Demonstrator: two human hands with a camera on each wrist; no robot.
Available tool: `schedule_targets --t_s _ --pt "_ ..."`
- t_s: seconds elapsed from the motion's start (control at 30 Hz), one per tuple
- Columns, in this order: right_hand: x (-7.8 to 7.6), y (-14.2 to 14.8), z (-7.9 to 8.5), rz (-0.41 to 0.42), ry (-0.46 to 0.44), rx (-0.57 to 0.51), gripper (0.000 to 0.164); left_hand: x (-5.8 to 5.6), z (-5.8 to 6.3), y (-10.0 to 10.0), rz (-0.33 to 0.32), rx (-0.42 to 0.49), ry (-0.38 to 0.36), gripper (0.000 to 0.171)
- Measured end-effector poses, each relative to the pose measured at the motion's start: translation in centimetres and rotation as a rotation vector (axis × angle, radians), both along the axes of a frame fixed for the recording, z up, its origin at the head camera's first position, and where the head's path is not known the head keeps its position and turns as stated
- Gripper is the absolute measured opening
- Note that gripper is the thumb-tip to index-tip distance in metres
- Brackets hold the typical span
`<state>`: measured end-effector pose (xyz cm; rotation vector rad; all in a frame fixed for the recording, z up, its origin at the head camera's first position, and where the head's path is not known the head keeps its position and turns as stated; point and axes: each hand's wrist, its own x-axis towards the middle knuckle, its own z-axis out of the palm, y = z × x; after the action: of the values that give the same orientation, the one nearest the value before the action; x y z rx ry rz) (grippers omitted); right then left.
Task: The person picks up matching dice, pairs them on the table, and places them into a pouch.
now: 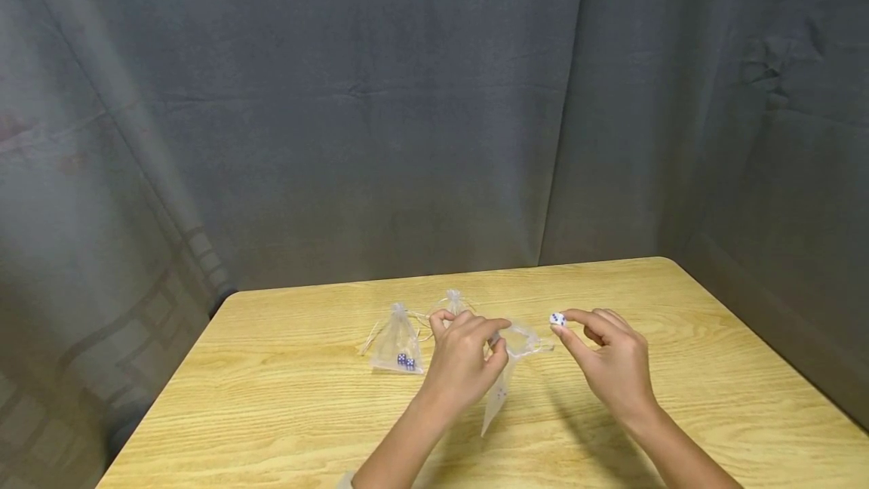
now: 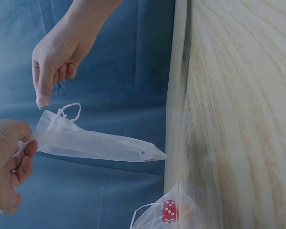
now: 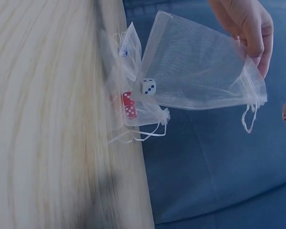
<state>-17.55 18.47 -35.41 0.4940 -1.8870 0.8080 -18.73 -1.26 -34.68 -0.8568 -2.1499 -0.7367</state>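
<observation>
My left hand [image 1: 465, 353] pinches the rim of a sheer white drawstring pouch [image 3: 190, 67], which hangs down above the table. A white die with blue pips [image 3: 148, 87] lies at the bottom of this pouch. My right hand [image 1: 614, 361] pinches a second white die [image 1: 557, 319] between thumb and forefinger, held up to the right of the pouch's mouth, apart from it. In the left wrist view, the right hand [image 2: 62, 57] hangs just above the pouch's opening, its die mostly covered by the fingertips.
A closed sheer pouch [image 1: 394, 342] with two blue dice [image 1: 406, 361] sits on the wooden table [image 1: 271, 398], left of my hands. Behind the left hand is another tied pouch [image 1: 453, 300], holding red dice [image 3: 128, 105]. Grey curtain [image 1: 353, 134] hangs beyond the table's far edge.
</observation>
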Motion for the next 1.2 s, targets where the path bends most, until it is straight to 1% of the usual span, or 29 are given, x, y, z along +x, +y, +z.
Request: schedule_targets --t_s 0.17,0.3,0.37,0.43,0.57,0.67,0.8,0.97,1.07,1.2 --pt "0.2 -0.2 0.1 0.021 -0.015 -0.021 0.014 0.0 0.0 0.0 0.0 0.001 -0.003 0.018" --pt "0.4 -0.5 0.3 0.046 -0.049 -0.038 0.014 0.1 0.0 0.0 0.006 -0.006 -0.004 0.018" --pt "0.5 -0.7 0.4 0.061 -0.048 -0.036 0.014 0.1 0.0 0.0 0.007 -0.011 -0.005 0.018" --pt "0.4 -0.9 0.4 0.076 -0.031 -0.028 0.017 0.1 0.0 0.0 0.006 -0.014 -0.007 0.018" --pt "0.3 -1.3 0.3 0.091 0.003 -0.009 0.033 0.1 0.0 0.1 0.01 -0.015 -0.002 0.019" --pt "0.3 -1.5 0.1 0.098 0.003 0.007 0.036 0.1 0.0 0.2 0.01 -0.016 0.004 0.019" --pt "0.1 -1.6 -0.2 0.109 -0.005 0.025 0.037 0.2 0.0 0.3 0.015 -0.025 0.006 0.019" --pt "0.0 -1.8 -0.2 0.131 -0.011 0.042 0.031 0.1 -0.1 0.3 0.02 -0.025 0.009 0.019" --pt "0.0 -2.0 -0.3 0.139 -0.017 0.054 0.029 0.2 0.0 0.3 0.017 -0.029 0.001 0.019" --pt "0.1 -2.0 -0.2 0.133 -0.033 0.072 0.03 0.3 0.0 0.3 0.017 -0.042 -0.014 0.018"
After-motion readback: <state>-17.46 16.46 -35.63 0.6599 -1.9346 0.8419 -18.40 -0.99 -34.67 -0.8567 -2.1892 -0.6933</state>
